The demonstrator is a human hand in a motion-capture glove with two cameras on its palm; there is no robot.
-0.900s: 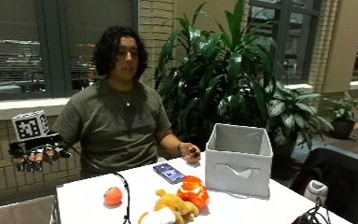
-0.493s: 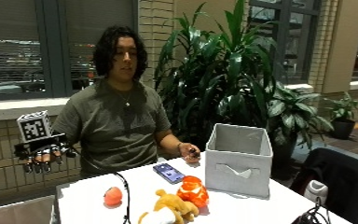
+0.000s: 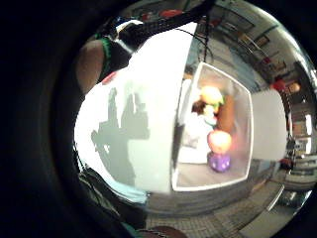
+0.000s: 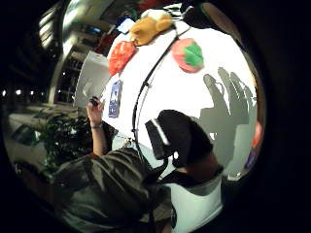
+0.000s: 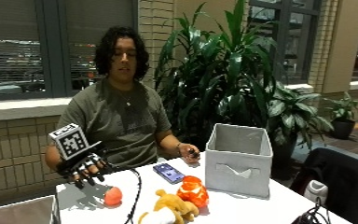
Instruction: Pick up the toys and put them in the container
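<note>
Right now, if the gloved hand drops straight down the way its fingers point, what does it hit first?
Probably bare table, beside the red toy. The gloved hand hovers open, fingers down, left of the toy; depth is unclear.

Seated person in an olive-grey short-sleeved T-shirt [image 5: 120, 123] with a thin necklace and a dark wristband on the bare hand [image 5: 190, 154]; right hand [image 5: 87, 169] in a black glove with pale-tipped fingers [image 5: 83, 176].
</note>
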